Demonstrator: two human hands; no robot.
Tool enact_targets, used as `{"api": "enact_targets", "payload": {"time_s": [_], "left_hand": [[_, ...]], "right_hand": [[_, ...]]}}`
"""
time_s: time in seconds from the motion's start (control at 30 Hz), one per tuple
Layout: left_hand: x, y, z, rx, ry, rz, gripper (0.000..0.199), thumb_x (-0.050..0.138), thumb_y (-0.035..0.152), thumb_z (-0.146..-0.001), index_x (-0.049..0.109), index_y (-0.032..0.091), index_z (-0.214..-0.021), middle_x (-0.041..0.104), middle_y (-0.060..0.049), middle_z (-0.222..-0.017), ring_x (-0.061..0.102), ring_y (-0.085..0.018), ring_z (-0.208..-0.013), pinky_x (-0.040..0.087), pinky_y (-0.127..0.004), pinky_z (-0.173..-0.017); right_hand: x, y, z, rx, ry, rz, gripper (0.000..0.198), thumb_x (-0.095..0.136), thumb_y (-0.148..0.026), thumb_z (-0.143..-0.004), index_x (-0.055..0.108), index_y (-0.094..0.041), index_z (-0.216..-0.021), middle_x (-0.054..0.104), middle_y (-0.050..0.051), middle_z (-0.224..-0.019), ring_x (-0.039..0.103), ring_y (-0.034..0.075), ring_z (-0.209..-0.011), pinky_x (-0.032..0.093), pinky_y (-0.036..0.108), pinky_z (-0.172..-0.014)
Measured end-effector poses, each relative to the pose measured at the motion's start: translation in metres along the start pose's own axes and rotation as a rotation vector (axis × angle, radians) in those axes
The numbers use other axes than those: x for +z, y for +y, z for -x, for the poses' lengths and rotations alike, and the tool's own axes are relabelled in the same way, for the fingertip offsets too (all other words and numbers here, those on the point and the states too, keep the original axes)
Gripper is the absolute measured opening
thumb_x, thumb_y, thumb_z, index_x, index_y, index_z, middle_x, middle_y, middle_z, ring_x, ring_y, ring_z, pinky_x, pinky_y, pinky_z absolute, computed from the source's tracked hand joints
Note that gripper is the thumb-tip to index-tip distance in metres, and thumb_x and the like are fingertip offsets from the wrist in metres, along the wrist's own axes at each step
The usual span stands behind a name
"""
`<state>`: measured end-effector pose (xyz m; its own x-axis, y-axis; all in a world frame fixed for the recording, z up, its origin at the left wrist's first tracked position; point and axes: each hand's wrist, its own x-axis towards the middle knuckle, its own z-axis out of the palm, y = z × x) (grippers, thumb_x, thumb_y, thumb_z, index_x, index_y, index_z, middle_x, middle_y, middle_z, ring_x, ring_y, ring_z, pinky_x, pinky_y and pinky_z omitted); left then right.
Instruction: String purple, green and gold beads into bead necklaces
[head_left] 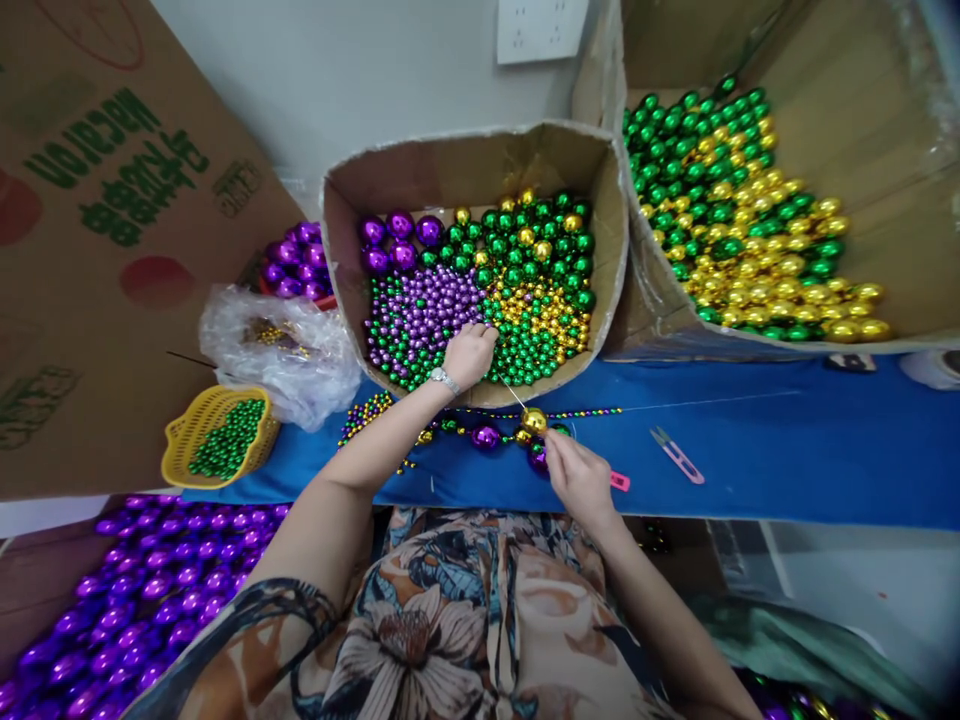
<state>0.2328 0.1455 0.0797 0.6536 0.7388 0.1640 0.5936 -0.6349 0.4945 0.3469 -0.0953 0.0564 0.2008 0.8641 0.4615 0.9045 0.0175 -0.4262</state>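
Note:
My left hand [471, 357], with a watch on its wrist, reaches over the front wall of a cardboard box [480, 152]. Its fingers are closed just above small purple beads [442, 300] and green beads [525, 355]; what they hold, if anything, is hidden. My right hand [581, 480] pinches a large gold bead [534, 420] over the blue table. A thin needle [512, 391] sticks up from this bead toward the box. Below lies a strand of large beads with a purple bead [485, 436], and behind it a thin strand of small beads [585, 413] with a loose thread end.
Pink thread snips [677, 457] lie on the blue cloth [787, 440] at right. A yellow basket [176, 450] of green beads and a plastic bag [322, 350] stand at left. A larger carton [892, 200] holds green and gold beads. Purple beads [157, 585] fill the lower left.

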Motion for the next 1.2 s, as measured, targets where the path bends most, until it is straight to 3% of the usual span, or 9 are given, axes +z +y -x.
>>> {"api": "enact_targets", "payload": {"time_s": [0.1, 0.2, 0.33, 0.6, 0.7, 0.83, 0.97, 1.1, 1.2], "left_hand": [[-0.009, 0.007, 0.016, -0.122, 0.053, 0.625, 0.014, 0.061, 0.023, -0.085, 0.068, 0.018, -0.095, 0.067, -0.007, -0.092, 0.06, -0.017, -0.084, 0.048, -0.031, -0.076], [-0.023, 0.016, 0.036, -0.296, -0.025, 1.205, 0.023, 0.069, 0.034, -0.08, 0.07, 0.02, -0.098, 0.069, -0.004, -0.09, 0.061, -0.011, -0.074, 0.046, -0.023, -0.061], [-0.036, 0.025, 0.055, -0.393, -0.104, 1.428, 0.026, 0.075, 0.033, -0.075, 0.072, 0.019, -0.097, 0.071, -0.005, -0.09, 0.062, -0.01, -0.073, 0.047, -0.021, -0.06], [-0.033, 0.028, 0.062, -0.36, -0.093, 1.359, 0.027, 0.075, 0.034, -0.076, 0.074, 0.019, -0.099, 0.07, -0.005, -0.088, 0.063, -0.011, -0.074, 0.048, -0.02, -0.059], [-0.035, 0.031, 0.064, -0.262, -0.07, 1.199, 0.025, 0.075, 0.034, -0.077, 0.074, 0.021, -0.098, 0.071, -0.004, -0.089, 0.062, -0.011, -0.075, 0.048, -0.021, -0.062], [-0.035, 0.04, 0.054, -0.15, -0.163, 1.141, 0.033, 0.069, 0.042, -0.082, 0.07, 0.023, -0.109, 0.07, -0.006, -0.097, 0.063, -0.013, -0.082, 0.051, -0.024, -0.066], [-0.017, 0.052, 0.006, -0.126, -0.106, 1.1, 0.034, 0.055, 0.045, -0.09, 0.068, 0.021, -0.109, 0.068, -0.009, -0.102, 0.063, -0.017, -0.088, 0.051, -0.029, -0.072], [0.021, 0.069, -0.063, 0.119, 0.046, 0.644, 0.032, 0.067, 0.02, -0.08, 0.067, 0.017, -0.111, 0.064, -0.01, -0.105, 0.059, -0.023, -0.101, 0.043, -0.037, -0.095], [0.046, 0.085, -0.1, 0.127, -0.027, 0.341, 0.045, 0.067, 0.017, -0.079, 0.061, 0.018, -0.124, 0.058, -0.013, -0.108, 0.058, -0.029, -0.104, 0.043, -0.04, -0.094]], "right_hand": [[-0.002, 0.001, -0.001, 0.0, 0.012, -0.003, 0.025, 0.045, -0.023, -0.097, 0.067, -0.016, -0.106, 0.075, 0.008, -0.092, 0.07, 0.015, -0.075, 0.053, 0.023, -0.073], [-0.003, 0.002, -0.001, 0.004, 0.015, -0.01, 0.025, 0.045, -0.023, -0.097, 0.067, -0.016, -0.106, 0.075, 0.008, -0.092, 0.07, 0.015, -0.076, 0.053, 0.024, -0.073], [-0.003, 0.001, -0.002, -0.007, -0.001, -0.015, 0.025, 0.046, -0.022, -0.096, 0.067, -0.017, -0.108, 0.074, 0.008, -0.094, 0.07, 0.015, -0.076, 0.052, 0.024, -0.075], [-0.002, 0.001, 0.0, -0.039, 0.013, 0.023, 0.022, 0.048, -0.02, -0.095, 0.067, -0.015, -0.105, 0.074, 0.007, -0.091, 0.069, 0.015, -0.074, 0.05, 0.023, -0.073], [0.0, 0.001, 0.0, -0.008, -0.007, 0.032, 0.023, 0.046, -0.022, -0.096, 0.066, -0.016, -0.105, 0.074, 0.007, -0.09, 0.069, 0.015, -0.074, 0.05, 0.023, -0.074], [0.0, 0.0, -0.003, 0.057, -0.004, -0.055, 0.024, 0.043, -0.023, -0.097, 0.066, -0.017, -0.105, 0.073, 0.008, -0.089, 0.069, 0.015, -0.075, 0.051, 0.024, -0.073], [-0.005, 0.001, -0.005, 0.12, 0.033, -0.14, 0.025, 0.041, -0.023, -0.098, 0.064, -0.017, -0.105, 0.072, 0.007, -0.088, 0.069, 0.015, -0.074, 0.052, 0.024, -0.069], [-0.011, 0.003, -0.004, 0.149, 0.046, -0.155, 0.025, 0.04, -0.023, -0.098, 0.063, -0.017, -0.105, 0.072, 0.007, -0.089, 0.069, 0.015, -0.076, 0.052, 0.024, -0.071], [-0.012, 0.006, -0.003, 0.157, 0.062, -0.141, 0.023, 0.04, -0.022, -0.098, 0.062, -0.017, -0.103, 0.072, 0.007, -0.089, 0.068, 0.014, -0.074, 0.051, 0.024, -0.069]]}}
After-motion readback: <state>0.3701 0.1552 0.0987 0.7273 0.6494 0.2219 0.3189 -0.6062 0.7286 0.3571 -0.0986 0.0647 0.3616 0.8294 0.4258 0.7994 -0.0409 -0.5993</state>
